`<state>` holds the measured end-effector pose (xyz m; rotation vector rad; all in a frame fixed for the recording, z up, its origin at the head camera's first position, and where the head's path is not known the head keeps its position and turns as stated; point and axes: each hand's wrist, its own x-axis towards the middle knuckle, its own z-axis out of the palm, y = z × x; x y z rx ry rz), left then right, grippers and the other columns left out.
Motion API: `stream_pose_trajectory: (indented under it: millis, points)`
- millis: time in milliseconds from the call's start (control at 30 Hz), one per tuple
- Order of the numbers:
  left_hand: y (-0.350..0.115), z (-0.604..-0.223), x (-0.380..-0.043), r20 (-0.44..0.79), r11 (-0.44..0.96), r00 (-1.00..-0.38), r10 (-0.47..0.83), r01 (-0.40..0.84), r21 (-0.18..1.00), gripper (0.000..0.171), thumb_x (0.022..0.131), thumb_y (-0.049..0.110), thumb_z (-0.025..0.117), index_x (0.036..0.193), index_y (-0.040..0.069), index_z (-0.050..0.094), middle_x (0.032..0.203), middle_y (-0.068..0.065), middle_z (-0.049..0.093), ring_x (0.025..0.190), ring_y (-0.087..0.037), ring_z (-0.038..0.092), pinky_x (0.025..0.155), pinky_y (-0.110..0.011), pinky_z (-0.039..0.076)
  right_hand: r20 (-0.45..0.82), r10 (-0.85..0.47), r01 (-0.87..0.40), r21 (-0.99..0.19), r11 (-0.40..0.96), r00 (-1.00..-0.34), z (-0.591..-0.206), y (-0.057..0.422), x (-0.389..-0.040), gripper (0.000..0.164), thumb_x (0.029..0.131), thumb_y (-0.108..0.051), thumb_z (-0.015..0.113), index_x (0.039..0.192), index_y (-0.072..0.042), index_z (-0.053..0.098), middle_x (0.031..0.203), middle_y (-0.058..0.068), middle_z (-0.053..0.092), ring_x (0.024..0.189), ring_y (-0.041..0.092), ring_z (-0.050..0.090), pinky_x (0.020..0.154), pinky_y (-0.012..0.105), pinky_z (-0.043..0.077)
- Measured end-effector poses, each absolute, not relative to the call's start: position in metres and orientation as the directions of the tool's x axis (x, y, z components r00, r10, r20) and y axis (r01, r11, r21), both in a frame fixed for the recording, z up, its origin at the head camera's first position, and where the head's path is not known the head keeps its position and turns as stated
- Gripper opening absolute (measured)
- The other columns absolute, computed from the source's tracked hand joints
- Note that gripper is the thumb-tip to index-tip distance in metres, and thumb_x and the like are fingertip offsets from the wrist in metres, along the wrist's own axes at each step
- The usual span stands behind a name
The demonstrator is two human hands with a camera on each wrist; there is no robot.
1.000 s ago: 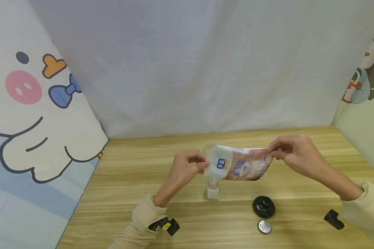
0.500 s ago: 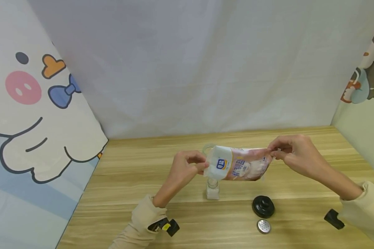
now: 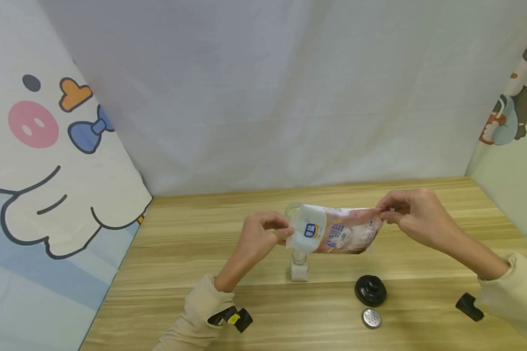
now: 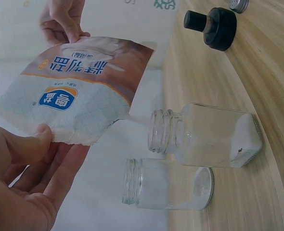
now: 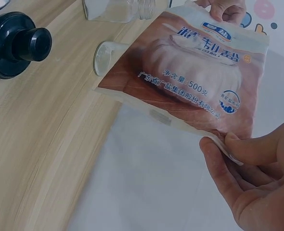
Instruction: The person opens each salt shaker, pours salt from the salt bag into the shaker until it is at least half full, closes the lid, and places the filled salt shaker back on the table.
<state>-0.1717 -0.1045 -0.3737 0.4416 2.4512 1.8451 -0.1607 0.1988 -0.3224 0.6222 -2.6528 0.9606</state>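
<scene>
A printed plastic salt bag (image 3: 338, 231), white at one end and brownish pink at the other, is stretched between both hands above the table. My left hand (image 3: 263, 236) pinches its white end between thumb and fingers. At the brown end, my right hand (image 3: 415, 217) pinches a corner of the sealed edge. Below the bag's white end stands a square glass jar (image 4: 219, 134) with white grains at its bottom; its mouth lies close under the bag in the head view. A second, round glass jar (image 4: 173, 185) stands beside it, mostly hidden behind the bag in the head view.
On the wooden table (image 3: 180, 243), a black lid with a raised knob (image 3: 371, 291) lies to the right of the jars. Nearer me is a silver perforated shaker cap (image 3: 371, 318). A pale cloth (image 3: 268, 122) hangs behind the table, and cartoon-printed panels (image 3: 48, 146) flank it.
Hardly anything differs: both hands keep the bag in the same tilted hold over the jars. The whole view has shifted very slightly.
</scene>
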Motion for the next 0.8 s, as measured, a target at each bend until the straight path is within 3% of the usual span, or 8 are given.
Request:
stream_pose_trajectory:
  millis: [167, 400, 800]
  points:
    - [-0.1041, -0.3751, -0.1719, 0.134, 0.251, -0.959, 0.248, 0.197, 0.948, 0.003, 0.08, 0.0, 0.072, 0.082, 0.002, 0.071, 0.082, -0.006, 0.069, 0.075, -0.017, 0.066, 0.06, -0.032, 0.059, 0.366, -0.304, -0.468, -0.55, 0.692, -0.88, -0.3235, 0.199, -0.1608, 0.017, 0.077, 0.009, 0.069, 0.079, -0.007, 0.071, 0.077, 0.0, 0.068, 0.066, 0.011, 0.064, 0.057, 0.021, 0.054]
    - [-0.1038, -0.3768, -0.1709, 0.134, 0.235, -0.961, 0.241, 0.192, 0.953, 0.006, 0.081, 0.0, 0.071, 0.079, 0.005, 0.07, 0.081, -0.006, 0.068, 0.076, -0.018, 0.067, 0.064, -0.044, 0.059, 0.375, -0.309, -0.477, -0.542, 0.692, -0.874, -0.3256, 0.1993, -0.1613, 0.017, 0.077, 0.01, 0.069, 0.079, -0.007, 0.071, 0.077, 0.0, 0.068, 0.065, 0.01, 0.063, 0.054, 0.02, 0.053]
    - [-0.1044, -0.3782, -0.1735, 0.158, 0.226, -0.958, 0.24, 0.213, 0.951, 0.007, 0.08, -0.001, 0.072, 0.078, 0.005, 0.07, 0.082, -0.01, 0.068, 0.075, -0.018, 0.067, 0.06, -0.032, 0.06, 0.366, -0.289, -0.456, -0.548, 0.701, -0.885, -0.3245, 0.1989, -0.1608, 0.016, 0.078, 0.009, 0.068, 0.079, -0.007, 0.071, 0.077, 0.002, 0.068, 0.065, 0.014, 0.063, 0.052, 0.021, 0.05]
